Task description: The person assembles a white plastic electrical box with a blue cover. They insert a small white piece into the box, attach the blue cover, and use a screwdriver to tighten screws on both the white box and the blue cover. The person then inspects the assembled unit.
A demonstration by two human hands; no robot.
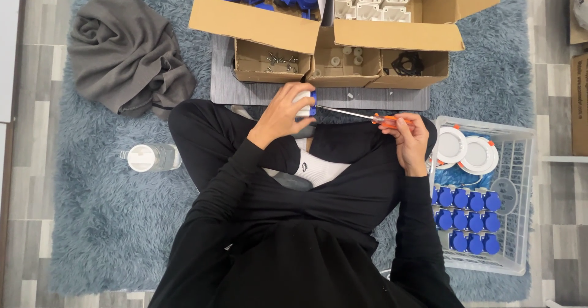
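Note:
My left hand grips a small white and blue socket part above my crossed legs. My right hand holds a screwdriver with an orange handle; its metal shaft points left and its tip meets the blue side of the part. Both arms wear black sleeves.
A cardboard box ahead holds blue parts and white parts, with smaller boxes of screws and black rings below it. A white wire basket at my right holds blue parts and white round lamps. A water bottle and grey cloth lie left on the blue rug.

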